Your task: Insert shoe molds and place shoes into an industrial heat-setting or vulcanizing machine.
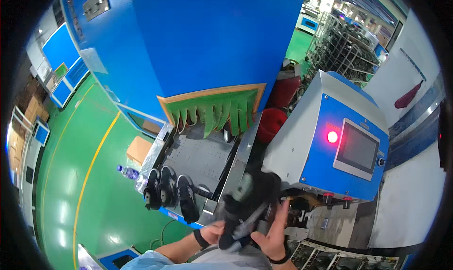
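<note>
In front of me a dark sneaker with a grey side point(244, 226) is held up, toe toward me. My left hand point(213, 232) closes on it from the left. My right hand point(273, 234) is on its other side, thumb and fingers spread; whether it touches the shoe I cannot tell. Just beyond, a black shape point(252, 189), blurred by motion, overlaps the sneaker, and its kind is unclear. Ahead to the left, several black and grey sneakers point(186, 197) stand in a row at the near end of a perforated metal conveyor bed point(196, 156).
Green fabric strips point(214, 112) hang across the opening of a tall blue machine point(212, 38). At right is a control box point(311, 147) with a screen and a lit red lamp point(332, 137). A bottle point(127, 172) stands left of the conveyor; a red bucket point(272, 123) is behind it.
</note>
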Motion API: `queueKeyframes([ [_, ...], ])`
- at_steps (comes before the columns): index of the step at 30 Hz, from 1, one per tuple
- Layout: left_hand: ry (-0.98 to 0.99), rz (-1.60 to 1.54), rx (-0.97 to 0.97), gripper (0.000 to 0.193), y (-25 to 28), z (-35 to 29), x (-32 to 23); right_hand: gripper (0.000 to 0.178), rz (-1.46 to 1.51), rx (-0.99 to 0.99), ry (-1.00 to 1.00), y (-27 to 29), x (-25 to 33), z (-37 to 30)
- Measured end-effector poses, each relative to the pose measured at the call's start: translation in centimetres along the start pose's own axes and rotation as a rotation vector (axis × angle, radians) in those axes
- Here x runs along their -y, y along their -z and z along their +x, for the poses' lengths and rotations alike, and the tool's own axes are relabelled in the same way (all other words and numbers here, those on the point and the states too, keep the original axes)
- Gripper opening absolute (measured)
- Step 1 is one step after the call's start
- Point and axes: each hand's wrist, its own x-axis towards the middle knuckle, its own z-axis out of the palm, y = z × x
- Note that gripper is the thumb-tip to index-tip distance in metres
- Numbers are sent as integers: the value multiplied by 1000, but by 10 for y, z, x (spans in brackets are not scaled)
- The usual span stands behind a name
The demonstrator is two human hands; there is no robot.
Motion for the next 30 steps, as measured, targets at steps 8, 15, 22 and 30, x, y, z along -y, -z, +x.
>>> queueKeyframes([
  [8,-243,640,-161,78,-103,14,35,59,758,234,-768,110,-46,-34],
  [15,-215,1766,154,41,-108,47,65,54,1154,100,-1141,188,-87,-129],
  [22,105,921,250,42,-147,38,94,44,744,-306,-804,231,-100,-154],
  [30,217,1038,-421,30,-90,85,96,91,-193,-186,-490,229,-63,-75],
])
